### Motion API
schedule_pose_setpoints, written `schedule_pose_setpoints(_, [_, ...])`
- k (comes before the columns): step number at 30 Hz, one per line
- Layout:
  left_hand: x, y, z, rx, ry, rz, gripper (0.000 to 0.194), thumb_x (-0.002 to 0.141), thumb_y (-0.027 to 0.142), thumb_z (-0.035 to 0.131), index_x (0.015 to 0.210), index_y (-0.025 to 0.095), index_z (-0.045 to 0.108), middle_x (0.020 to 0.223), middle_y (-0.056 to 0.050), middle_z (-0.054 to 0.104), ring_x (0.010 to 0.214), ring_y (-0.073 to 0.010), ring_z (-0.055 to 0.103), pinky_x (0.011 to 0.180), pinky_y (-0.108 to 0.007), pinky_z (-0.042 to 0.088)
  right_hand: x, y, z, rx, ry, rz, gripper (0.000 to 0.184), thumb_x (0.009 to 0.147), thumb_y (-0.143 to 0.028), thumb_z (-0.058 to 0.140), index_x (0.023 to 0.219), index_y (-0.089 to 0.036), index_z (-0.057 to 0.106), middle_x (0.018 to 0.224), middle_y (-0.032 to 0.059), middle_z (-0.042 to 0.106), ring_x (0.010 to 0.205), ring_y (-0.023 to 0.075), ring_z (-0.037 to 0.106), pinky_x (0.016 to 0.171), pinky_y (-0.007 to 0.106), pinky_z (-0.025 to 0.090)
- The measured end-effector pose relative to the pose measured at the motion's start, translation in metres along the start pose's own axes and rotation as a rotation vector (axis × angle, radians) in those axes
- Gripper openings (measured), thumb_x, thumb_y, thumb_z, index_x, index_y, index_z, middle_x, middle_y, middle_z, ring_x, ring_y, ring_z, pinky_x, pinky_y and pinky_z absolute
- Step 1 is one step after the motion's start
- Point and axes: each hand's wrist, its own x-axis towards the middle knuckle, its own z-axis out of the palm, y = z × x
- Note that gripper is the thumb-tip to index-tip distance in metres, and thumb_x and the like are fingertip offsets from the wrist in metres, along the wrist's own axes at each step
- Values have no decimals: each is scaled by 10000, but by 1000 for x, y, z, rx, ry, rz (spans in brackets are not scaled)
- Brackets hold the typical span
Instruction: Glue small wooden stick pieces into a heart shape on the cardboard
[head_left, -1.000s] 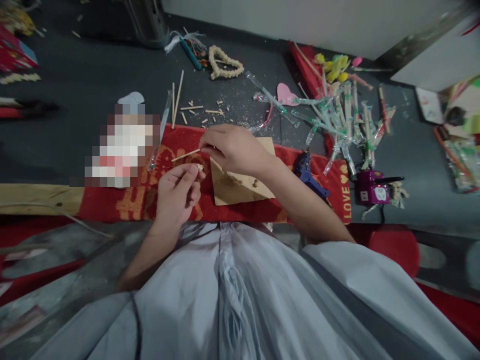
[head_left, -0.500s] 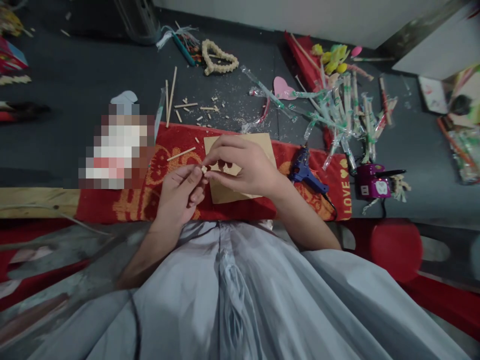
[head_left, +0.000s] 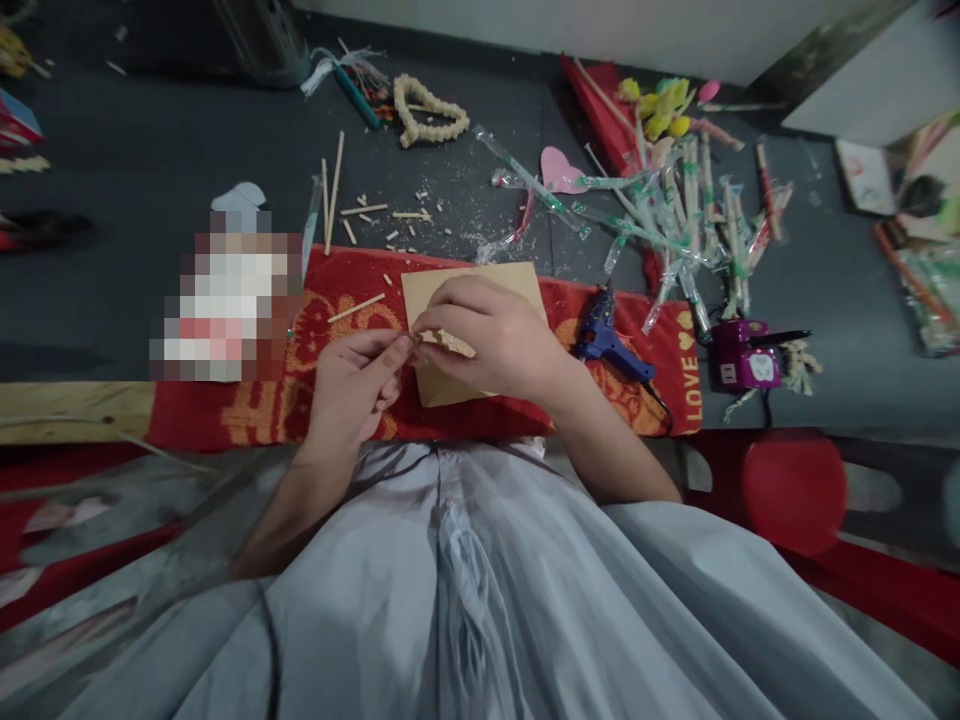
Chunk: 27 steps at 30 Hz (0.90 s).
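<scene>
My left hand is closed, thumb against forefinger, at the lower left corner of a tan square board. Its fingertips pinch a small pale wooden piece, now almost wholly covered by the fingers. My right hand arches over the board, thumb and forefinger brought together at the same piece. Beneath the right palm shows a pale bumpy cluster of short stick pieces, partly hidden. A thin wooden stick lies on the red towel beyond my left hand.
A blue glue gun lies right of the board, beside a purple box. Cut sticks and crumbs lie behind the towel, near a heart-shaped stick frame. Plastic-wrapped sticks pile at right. A blurred-out object stands left.
The pale piece showed between the fingertips before; now the fingers cover it. My right hand has tipped slightly, and more of the cluster beneath it shows. The view has shifted a little.
</scene>
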Motion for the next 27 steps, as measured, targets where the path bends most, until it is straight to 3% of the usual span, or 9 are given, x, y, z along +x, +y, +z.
schedule_pose_setpoints(4, [1, 0, 1, -47, -37, 36, 379, 531, 357, 969, 695, 130, 714, 548, -5, 656, 310, -1, 351, 297, -116, 210, -9, 6, 0, -104, 1, 78, 241, 1011, -229, 472, 924, -171, 688, 893, 61, 684, 845, 176, 639, 757, 295, 498])
schedule_pose_setpoints(7, [3, 1, 3, -69, -31, 35, 408, 475, 370, 992, 651, 131, 712, 549, -17, 669, 304, 2, 358, 287, -106, 230, -27, 17, -10, -174, -7, 219, 264, 1009, -237, 465, 910, -168, 699, 891, 84, 699, 854, 202, 641, 764, 317, 501])
schedule_pose_setpoints(13, [9, -1, 12, -37, -91, 17, 385, 494, 364, 976, 661, 132, 717, 553, -11, 657, 308, -1, 348, 279, -105, 203, -95, 42, -55, -288, -39, 664, 192, 946, -266, 537, 1006, -174, 695, 964, 122, 687, 934, 276, 629, 851, 414, 516])
schedule_pose_setpoints(16, [10, -3, 19, -7, -93, -20, 341, 519, 317, 961, 664, 144, 705, 570, -3, 657, 321, -2, 350, 296, -111, 202, -133, 47, -74, -328, -113, 825, 346, 872, -350, 667, 1157, -154, 667, 1141, 173, 666, 1102, 339, 607, 976, 482, 499])
schedule_pose_setpoints(18, [11, -5, 25, 19, -98, -46, 350, 512, 326, 963, 650, 152, 692, 570, 4, 654, 326, -3, 348, 307, -118, 199, -151, 47, -81, -335, -170, 924, 458, 841, -379, 705, 1231, -148, 642, 1173, 187, 646, 1098, 354, 610, 975, 506, 507])
schedule_pose_setpoints(22, [11, -7, 36, 63, -122, -64, 352, 526, 339, 947, 657, 150, 680, 569, -8, 655, 332, -12, 344, 315, -129, 183, -171, 46, -82, -318, -244, 999, 469, 815, -370, 723, 1235, -178, 645, 1120, 158, 629, 993, 322, 632, 922, 491, 535])
schedule_pose_setpoints(27, [11, -10, 47, 88, -130, -78, 338, 526, 309, 927, 642, 141, 657, 565, -13, 649, 324, -16, 344, 305, -131, 191, -175, 49, -68, -334, -233, 981, 390, 879, -356, 613, 1206, -143, 624, 1066, 170, 632, 1007, 328, 611, 929, 485, 528])
